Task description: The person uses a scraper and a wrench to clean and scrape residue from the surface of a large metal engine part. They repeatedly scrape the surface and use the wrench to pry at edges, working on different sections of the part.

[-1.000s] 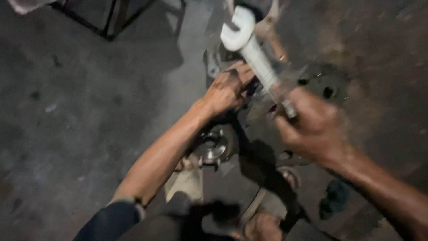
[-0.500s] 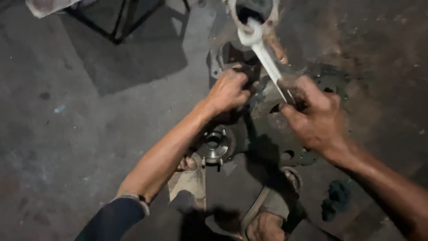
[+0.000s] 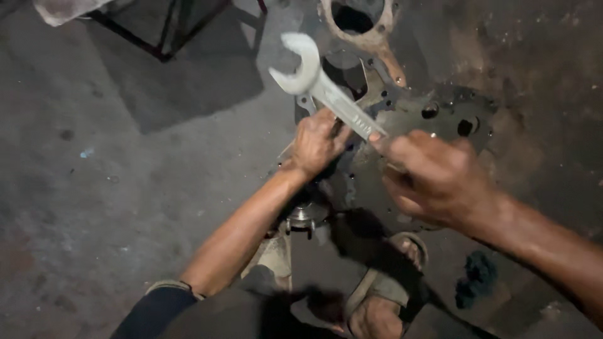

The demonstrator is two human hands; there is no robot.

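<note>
Right hand (image 3: 440, 179) clenched on the shank of an open-ended spanner (image 3: 320, 88), its head raised up-left, left hand (image 3: 317, 143) fingers curled and pressed on a dark perforated metal plate (image 3: 440, 116) lying on the concrete floor (image 3: 94, 188), sandalled foot (image 3: 383, 295) below.

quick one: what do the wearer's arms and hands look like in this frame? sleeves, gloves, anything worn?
Both hands are bare: no gloves, rings or watch visible. The left hand has a bare forearm with a dark sleeve pushed up near the elbow, its cuff edge lighter. The right hand looks slightly motion-blurred; its forearm is bare to the frame edge, no sleeve showing.
</note>
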